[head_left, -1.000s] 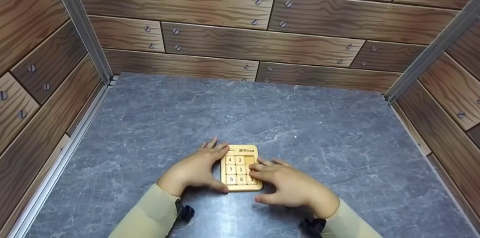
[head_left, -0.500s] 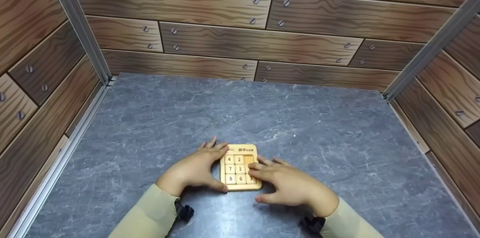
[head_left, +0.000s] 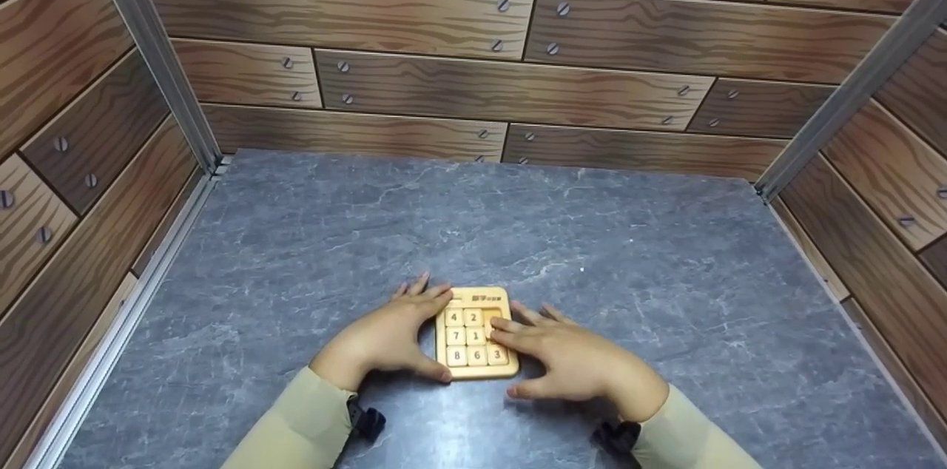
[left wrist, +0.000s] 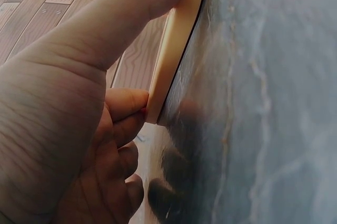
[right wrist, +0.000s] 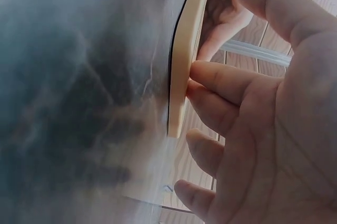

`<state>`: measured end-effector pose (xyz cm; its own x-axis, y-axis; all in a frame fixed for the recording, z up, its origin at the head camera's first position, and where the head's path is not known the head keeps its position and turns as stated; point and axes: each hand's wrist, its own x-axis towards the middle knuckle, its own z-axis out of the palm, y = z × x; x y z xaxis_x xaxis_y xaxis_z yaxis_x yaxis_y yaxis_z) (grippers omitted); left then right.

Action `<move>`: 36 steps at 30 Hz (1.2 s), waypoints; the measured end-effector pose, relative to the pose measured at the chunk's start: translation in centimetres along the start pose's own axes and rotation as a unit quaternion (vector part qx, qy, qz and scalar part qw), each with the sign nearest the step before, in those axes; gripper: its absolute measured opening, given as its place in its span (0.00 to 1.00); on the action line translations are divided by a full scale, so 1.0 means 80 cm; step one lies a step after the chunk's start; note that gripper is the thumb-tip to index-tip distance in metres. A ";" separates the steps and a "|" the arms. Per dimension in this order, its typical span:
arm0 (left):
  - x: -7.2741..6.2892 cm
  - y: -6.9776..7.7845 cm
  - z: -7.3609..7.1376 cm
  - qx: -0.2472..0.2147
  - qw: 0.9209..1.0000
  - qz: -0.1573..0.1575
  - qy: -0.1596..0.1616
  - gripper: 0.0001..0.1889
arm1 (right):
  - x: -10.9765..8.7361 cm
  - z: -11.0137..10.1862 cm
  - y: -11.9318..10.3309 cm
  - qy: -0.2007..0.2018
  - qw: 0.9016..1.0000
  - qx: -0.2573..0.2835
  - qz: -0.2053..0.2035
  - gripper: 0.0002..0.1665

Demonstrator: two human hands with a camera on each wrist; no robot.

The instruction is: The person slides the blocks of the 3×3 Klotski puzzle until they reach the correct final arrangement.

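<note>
The left side wall [head_left: 44, 62] carries a printed wood-plank pattern and meets a metal corner post [head_left: 148, 51]. To its right, a grey marbled tabletop [head_left: 296, 247] extends across the work area. A pale sleeve [head_left: 288, 417] covers the left forearm, with a black wrist device [head_left: 368, 422] at the cuff. The left hand [head_left: 381, 336] grips the left side of the number puzzle [head_left: 481, 373], thumb at the near left corner and index finger at the far left corner. The puzzle lies flat on the tabletop, between the hands, and is yellow with a raised rim. Its left column reads 4, 7, 8 from far to near; its middle column reads 2, 1, 6. In the right column, the tray floor shows at the far end, fingertips partly cover a tile below it, and tile 3 [head_left: 497, 355] occupies the near corner. The right hand [head_left: 577, 362] is extended, not gripping: two fingertips rest over the right column, the other two fingers lie beyond the rim, and the thumb is apart from the puzzle.
</note>
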<state>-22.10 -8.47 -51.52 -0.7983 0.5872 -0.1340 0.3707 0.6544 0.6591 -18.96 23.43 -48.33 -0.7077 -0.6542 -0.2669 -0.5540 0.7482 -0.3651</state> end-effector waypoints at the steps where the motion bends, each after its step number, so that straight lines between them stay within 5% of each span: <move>1: 0.000 0.000 0.000 -0.001 1.000 -0.001 -0.001 0.69 | 0.002 -0.001 0.001 0.001 1.000 0.001 0.000 0.54; 11: 0.000 -0.001 0.000 0.004 1.000 0.007 -0.003 0.69 | 0.012 0.002 0.011 0.010 1.000 0.006 0.000 0.58; 24: -0.002 0.002 0.000 0.027 1.000 0.003 -0.007 0.68 | 0.011 0.014 -0.020 -0.011 0.998 -0.026 -0.048 0.59; 36: -0.001 -0.001 0.001 0.027 1.000 0.004 -0.006 0.68 | -0.001 0.000 -0.010 -0.024 1.000 -0.001 -0.011 0.56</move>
<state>-22.05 -8.54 -51.62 -0.7902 0.5971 -0.1380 0.4019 0.6749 0.6189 -18.46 22.84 -48.05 -0.6737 -0.6752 -0.3003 -0.5702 0.7334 -0.3701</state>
